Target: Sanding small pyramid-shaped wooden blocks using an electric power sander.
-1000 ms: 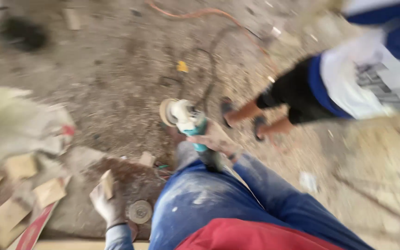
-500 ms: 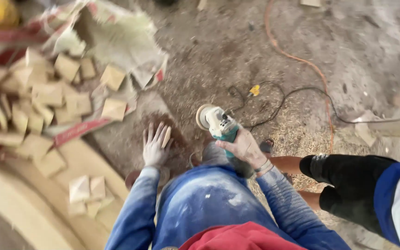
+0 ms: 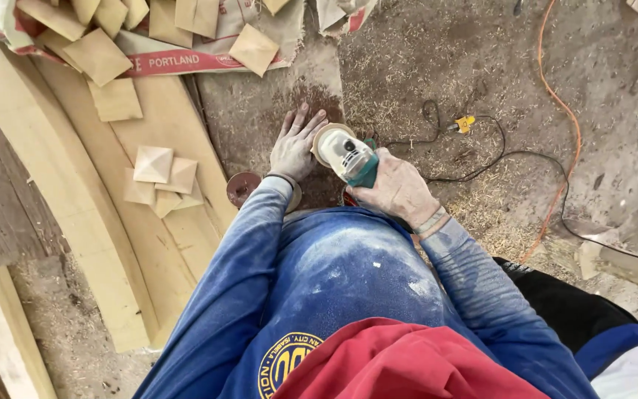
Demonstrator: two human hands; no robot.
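Since half a second ago: both hands and the grinder sit closer to the knee, the left hand now beside the disc rather than apart from it; the view has swung so the planks fill the left side.
Step in hand: grinding or sanding at the ground, judged from the tool's disc lowered onto the reddish-brown patch (image 3: 311, 100) of dust.
Right hand (image 3: 396, 191): fingers wrapped tight round the body of the angle grinder (image 3: 345, 155), white and teal, its head pointing away from the person.
Left hand (image 3: 293, 148): fingers spread wide and flat, palm down, holding nothing I can make out; whatever is pressed beneath is hidden.
Grinder relative to fingers: disc edge just beside the left fingertips (image 3: 311, 122), near touching.
Next move calls for: keeping those fingertips off the disc rim, a steady grip, light pressure.
Around: loose sanding disc (image 3: 244, 186) by the left wrist; small square wooden blocks (image 3: 160, 174) on pale planks (image 3: 149, 244); black cord (image 3: 467, 159) and orange cable (image 3: 566, 125) trailing right.
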